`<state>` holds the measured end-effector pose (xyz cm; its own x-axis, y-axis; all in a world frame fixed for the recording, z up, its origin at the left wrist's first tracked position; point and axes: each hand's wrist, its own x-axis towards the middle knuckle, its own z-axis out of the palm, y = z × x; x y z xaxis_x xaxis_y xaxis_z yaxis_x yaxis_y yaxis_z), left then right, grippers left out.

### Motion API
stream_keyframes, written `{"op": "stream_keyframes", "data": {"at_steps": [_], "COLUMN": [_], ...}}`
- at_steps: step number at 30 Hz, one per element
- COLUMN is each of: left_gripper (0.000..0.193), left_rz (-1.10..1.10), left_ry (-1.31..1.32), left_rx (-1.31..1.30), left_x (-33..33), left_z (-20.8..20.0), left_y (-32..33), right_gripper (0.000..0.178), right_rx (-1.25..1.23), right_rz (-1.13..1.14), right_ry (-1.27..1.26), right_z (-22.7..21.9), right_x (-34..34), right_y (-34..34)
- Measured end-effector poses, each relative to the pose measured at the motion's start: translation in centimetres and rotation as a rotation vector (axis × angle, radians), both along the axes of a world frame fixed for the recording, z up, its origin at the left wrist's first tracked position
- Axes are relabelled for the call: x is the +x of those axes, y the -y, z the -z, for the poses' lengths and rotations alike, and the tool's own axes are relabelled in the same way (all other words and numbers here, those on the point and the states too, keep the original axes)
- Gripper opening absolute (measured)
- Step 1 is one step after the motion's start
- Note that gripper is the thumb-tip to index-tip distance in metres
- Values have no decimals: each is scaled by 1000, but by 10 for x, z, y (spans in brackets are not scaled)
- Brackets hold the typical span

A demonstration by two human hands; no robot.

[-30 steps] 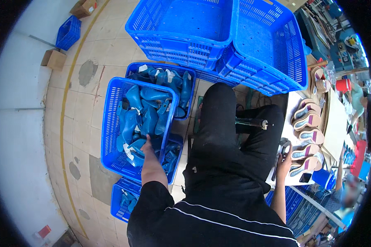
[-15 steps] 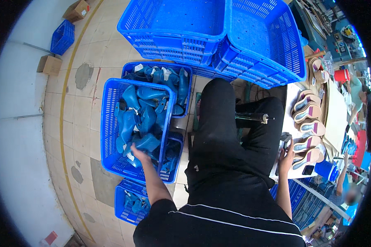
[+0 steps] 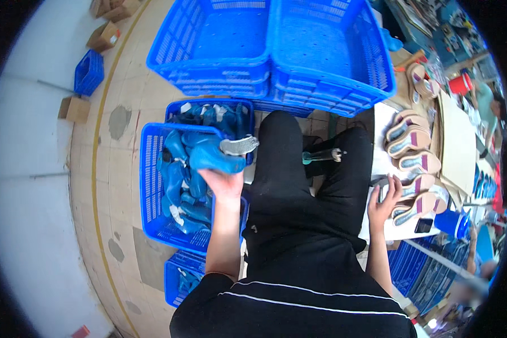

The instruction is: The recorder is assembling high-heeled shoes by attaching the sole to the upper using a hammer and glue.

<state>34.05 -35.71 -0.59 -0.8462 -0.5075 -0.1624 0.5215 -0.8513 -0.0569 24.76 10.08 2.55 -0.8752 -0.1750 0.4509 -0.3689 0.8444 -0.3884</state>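
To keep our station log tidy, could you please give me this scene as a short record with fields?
Left hand: holds a blue shoe mould
Behind it: blue crate with more moulds
Right hand: at the tan soles; grip unclear
Under the soles: white table
Ahead: two large blue crates, side by side
Far left: small blue crate, cardboard boxes

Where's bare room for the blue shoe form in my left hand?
Floor tiles lie bare between the yellow line and the crate of blue forms under your left hand; the two large crates show bare bottoms. Crowded: that crate, and the insoles beside your right hand.
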Motion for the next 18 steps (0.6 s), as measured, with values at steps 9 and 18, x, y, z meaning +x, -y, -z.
{"op": "stream_keyframes", "data": {"at_steps": [9, 18], "left_gripper": [74, 83], "left_rz": [226, 374], "left_ry": [658, 852], "left_rx": [-28, -206], "left_x": [-95, -114], "left_z": [-35, -56], "left_y": [-94, -137], "right_gripper": [50, 46], "right_rx": [-138, -346], "right_rz": [150, 176], "right_ry": [125, 265], "right_z": [4, 24], "right_x": [18, 18], "right_y": [-37, -45]}}
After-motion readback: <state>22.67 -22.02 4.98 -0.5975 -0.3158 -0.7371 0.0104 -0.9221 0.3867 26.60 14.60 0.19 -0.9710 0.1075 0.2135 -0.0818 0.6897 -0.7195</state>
